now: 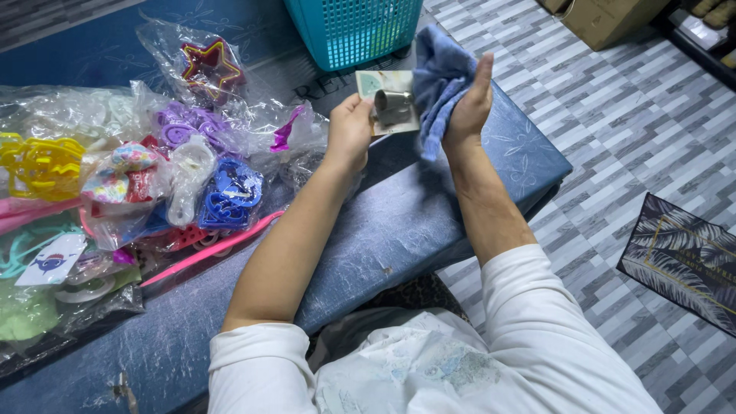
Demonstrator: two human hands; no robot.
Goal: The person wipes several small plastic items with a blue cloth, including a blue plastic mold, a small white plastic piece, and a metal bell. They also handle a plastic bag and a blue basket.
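Note:
My left hand (350,130) grips a small card (383,83) with a shiny metal cutter (393,106) mounted on it, held up above the blue table (399,230). My right hand (469,103) holds a blue cloth (437,77) pressed against the card's right side. Both hands are raised near the table's far right corner.
A pile of clear plastic bags with coloured plastic cutters (153,169) covers the table's left half, with a pink strip (215,249) at its front. A teal perforated basket (353,31) stands behind the hands. A dark leaf-patterned mat (682,261) and a cardboard box (606,19) lie on the tiled floor.

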